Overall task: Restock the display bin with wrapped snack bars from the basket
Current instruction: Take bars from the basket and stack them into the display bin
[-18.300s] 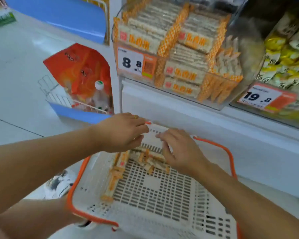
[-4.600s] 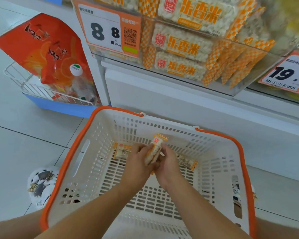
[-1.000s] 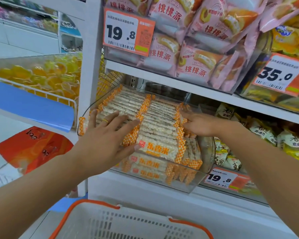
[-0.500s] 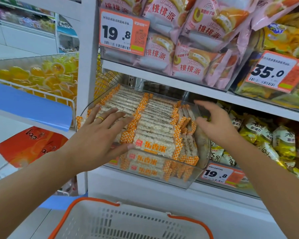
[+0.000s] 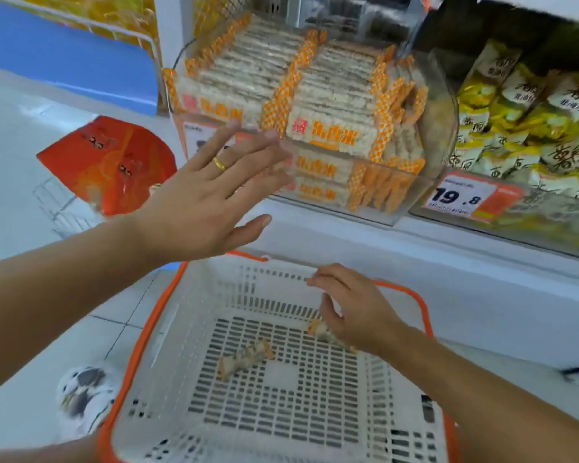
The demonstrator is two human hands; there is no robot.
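Note:
A clear display bin (image 5: 438,135) on the shelf is packed with rows of white snack bars (image 5: 335,95) in orange-checked wrappers. Below it stands a white basket with an orange rim (image 5: 141,349). Two wrapped bars lie on its floor: one (image 5: 244,359) in the middle, another (image 5: 318,329) partly under my right hand. My left hand (image 5: 208,198) hovers flat with spread fingers in front of the bin's lower left corner, holding nothing. My right hand (image 5: 355,312) is down inside the basket, fingers bent loosely over the second bar; whether it touches the bar is not visible.
Yellow snack packets (image 5: 522,115) fill the neighbouring bin on the right, behind a 19.8 price tag (image 5: 458,198). A red bag (image 5: 111,162) sits in a wire rack at the left. A patterned shoe (image 5: 84,396) is on the floor by the basket.
The view has tipped down from the shelf to the basket. My right hand left the bin's right side and dropped into the basket. My left hand drew back off the bars, down to the bin's front.

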